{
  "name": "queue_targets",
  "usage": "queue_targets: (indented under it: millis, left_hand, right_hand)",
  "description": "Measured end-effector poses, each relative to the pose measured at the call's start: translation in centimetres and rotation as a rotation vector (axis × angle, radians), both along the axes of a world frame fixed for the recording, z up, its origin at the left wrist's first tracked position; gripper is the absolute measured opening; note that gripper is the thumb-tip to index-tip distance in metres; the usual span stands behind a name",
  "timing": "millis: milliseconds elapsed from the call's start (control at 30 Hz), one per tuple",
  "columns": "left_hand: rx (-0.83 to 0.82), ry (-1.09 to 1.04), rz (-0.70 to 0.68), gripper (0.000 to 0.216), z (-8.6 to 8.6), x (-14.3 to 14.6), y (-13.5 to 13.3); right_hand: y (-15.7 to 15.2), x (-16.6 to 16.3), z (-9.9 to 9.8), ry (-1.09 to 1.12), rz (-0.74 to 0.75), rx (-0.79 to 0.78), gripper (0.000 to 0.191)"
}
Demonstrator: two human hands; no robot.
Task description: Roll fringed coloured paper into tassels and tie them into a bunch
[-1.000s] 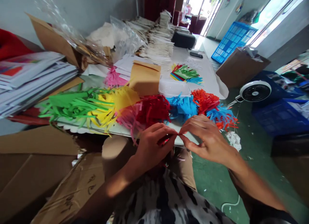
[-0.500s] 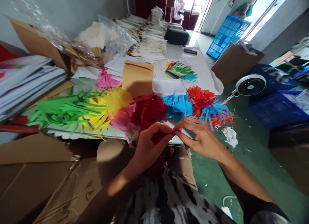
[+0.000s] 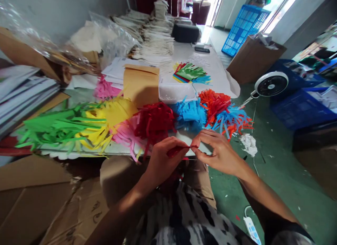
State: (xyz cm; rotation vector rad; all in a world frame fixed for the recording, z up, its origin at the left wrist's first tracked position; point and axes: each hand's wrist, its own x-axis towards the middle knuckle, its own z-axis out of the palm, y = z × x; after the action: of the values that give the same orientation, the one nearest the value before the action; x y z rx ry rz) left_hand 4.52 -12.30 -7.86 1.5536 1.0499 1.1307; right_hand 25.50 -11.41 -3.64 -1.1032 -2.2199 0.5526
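Over the table's front edge, my left hand (image 3: 164,160) is closed on a dark red tissue paper tassel (image 3: 176,152), whose strips partly hang below the palm. Fingertips of my right hand (image 3: 218,150) pinch a thin twisted piece of the same paper, close to the left fingertips. Beyond the hands lies a row of fringed paper: a green bunch (image 3: 52,123), a yellow one (image 3: 116,113), a pink one (image 3: 129,132), a dark red pile (image 3: 155,120), a blue pile (image 3: 191,113) and an orange-red pile (image 3: 216,102).
Behind the row are a brown envelope (image 3: 142,85), a white tray (image 3: 176,92) and a fan of coloured fringed paper (image 3: 191,72). A small fan (image 3: 271,85) stands right of the table. Cardboard (image 3: 31,188) lies at lower left, a power strip (image 3: 251,229) on the floor.
The view has shifted slightly, so the table things sit further left. Both hands keep their pinch; a short twisted red piece now shows between the fingertips.
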Motion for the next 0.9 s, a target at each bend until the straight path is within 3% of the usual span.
queue_targets:
  millis: [167,300,500,600,800,900]
  left_hand:
    - [-0.108,-0.032,-0.012,0.011,-0.5,0.5,-0.1]
    - [-0.155,-0.026,-0.016,0.017,-0.3,0.4,-0.2]
    - [0.178,0.327,-0.129,0.014,-1.6,0.0,0.4]
    - [0.229,0.402,-0.195,0.019,-2.7,-0.3,0.6]
    - [0.058,0.368,-0.226,0.032,-3.5,-1.4,-0.3]
    - [-0.098,0.259,-0.179,0.036,-3.4,-1.2,-0.8]
  right_hand:
    - [0.1,0.4,-0.5,0.02,0.029,-0.044,0.004]
    - [0.0,0.8,-0.8,0.14,-0.031,-0.105,0.006]
    - [-0.1,0.6,-1.8,0.123,0.001,-0.094,0.018]
    - [-0.2,0.7,-2.5,0.129,-0.006,-0.131,0.023]
    - [-0.3,2.6,-2.9,0.249,-0.162,-0.15,0.027]
    - [-0.6,2.4,-3.1,0.342,-0.128,-0.257,0.021]
